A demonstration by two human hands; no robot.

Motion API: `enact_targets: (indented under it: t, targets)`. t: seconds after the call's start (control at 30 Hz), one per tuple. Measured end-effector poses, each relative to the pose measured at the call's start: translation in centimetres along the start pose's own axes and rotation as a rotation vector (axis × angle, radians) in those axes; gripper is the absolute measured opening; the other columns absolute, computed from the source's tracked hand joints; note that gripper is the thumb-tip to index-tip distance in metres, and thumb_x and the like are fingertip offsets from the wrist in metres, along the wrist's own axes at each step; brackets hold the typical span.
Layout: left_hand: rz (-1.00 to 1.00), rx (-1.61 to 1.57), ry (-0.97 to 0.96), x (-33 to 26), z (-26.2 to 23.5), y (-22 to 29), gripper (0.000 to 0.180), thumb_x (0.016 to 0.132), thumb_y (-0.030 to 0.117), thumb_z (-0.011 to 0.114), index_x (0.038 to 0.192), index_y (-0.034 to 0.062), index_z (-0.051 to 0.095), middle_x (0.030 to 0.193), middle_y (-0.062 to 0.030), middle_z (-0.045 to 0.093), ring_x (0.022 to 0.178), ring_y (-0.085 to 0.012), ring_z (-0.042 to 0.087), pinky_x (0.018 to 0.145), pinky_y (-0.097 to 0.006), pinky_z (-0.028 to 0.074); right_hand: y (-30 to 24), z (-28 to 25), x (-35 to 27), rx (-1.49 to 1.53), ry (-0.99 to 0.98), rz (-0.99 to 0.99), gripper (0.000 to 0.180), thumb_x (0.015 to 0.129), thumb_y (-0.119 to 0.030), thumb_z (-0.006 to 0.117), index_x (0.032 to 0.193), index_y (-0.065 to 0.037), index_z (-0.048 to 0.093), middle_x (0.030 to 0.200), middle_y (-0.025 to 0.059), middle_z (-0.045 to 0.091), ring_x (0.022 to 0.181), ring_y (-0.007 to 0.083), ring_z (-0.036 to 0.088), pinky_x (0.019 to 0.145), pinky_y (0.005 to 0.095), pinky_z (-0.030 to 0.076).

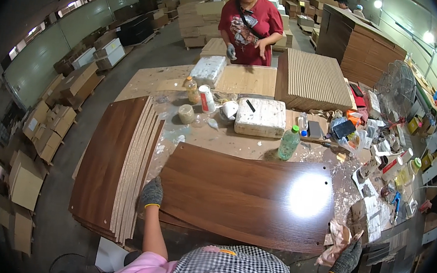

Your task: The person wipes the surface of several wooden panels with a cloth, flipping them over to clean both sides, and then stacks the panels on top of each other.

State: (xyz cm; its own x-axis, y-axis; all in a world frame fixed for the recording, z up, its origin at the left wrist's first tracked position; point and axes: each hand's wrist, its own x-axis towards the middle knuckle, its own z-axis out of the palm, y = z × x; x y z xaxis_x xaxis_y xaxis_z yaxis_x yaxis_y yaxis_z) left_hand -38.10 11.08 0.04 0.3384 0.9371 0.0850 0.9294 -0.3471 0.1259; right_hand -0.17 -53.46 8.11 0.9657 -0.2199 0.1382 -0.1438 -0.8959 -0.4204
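A dark brown wood-grain panel (239,196) lies in front of me, with small holes near its right end and a bright glare on its surface. My left hand (152,192), in a grey knit glove, grips the panel's left edge. Its fingertips are partly hidden there. My right hand (348,257), gloved alike, is just off the panel's lower right corner. It is closed on a crumpled pale pink cloth (335,243), which touches the corner. Left of my left hand, a stack of similar brown panels (105,162) shows raw edges.
Beyond the panel stand a green bottle (289,143), a white-wrapped block (260,118) and a jar (186,114). Bottles and tools clutter the right side, near a fan (397,88). A person in a red shirt (251,29) stands across the table beside a board stack (316,80).
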Motion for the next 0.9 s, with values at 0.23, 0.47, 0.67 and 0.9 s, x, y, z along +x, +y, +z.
enact_targets:
  t: [0.23,0.47,0.67,0.9]
  targets:
    - [-0.216,-0.18,0.028,0.2,-0.1,1.6,0.061,0.104,0.05,0.031,0.101,0.0046,0.072,0.105,-0.0255,0.069,0.096,-0.0458,0.065,0.085,-0.056,0.051,7.2,7.9,-1.9,0.139,-0.245,-0.369,0.031,0.101,-0.026,0.055,0.113,0.0,0.068,0.101,0.0172,0.069,0.09,0.0298,0.064,0.083,0.0391,0.049]
    - [-0.137,-0.187,0.04,0.2,-0.4,1.3,0.06,0.104,0.05,0.031,0.104,0.0053,0.071,0.107,-0.0262,0.068,0.098,-0.0463,0.064,0.086,-0.056,0.05,7.5,10.6,-0.8,0.774,-0.805,0.105,0.032,0.093,-0.024,0.066,0.108,0.004,0.069,0.1,0.0176,0.071,0.093,0.0209,0.065,0.082,0.036,0.05]
    - [0.028,-0.186,-0.008,1.9,1.1,-0.9,0.058,0.105,0.046,0.031,0.111,0.0038,0.07,0.114,-0.0259,0.067,0.103,-0.0457,0.063,0.091,-0.053,0.05,10.4,7.1,-3.8,0.215,-0.51,-1.037,0.032,0.091,-0.004,0.054,0.121,0.0,0.065,0.122,0.0194,0.065,0.109,0.0357,0.062,0.095,0.0421,0.049]
    - [0.133,-0.305,0.014,4.5,1.8,-2.1,0.049,0.104,0.041,0.041,0.115,0.0018,0.068,0.12,-0.0226,0.066,0.11,-0.0421,0.062,0.096,-0.048,0.049,11.7,3.1,-14.0,0.838,-0.881,0.176,0.029,0.096,-0.02,0.065,0.116,0.001,0.065,0.099,0.0056,0.068,0.098,0.016,0.061,0.093,0.035,0.048]
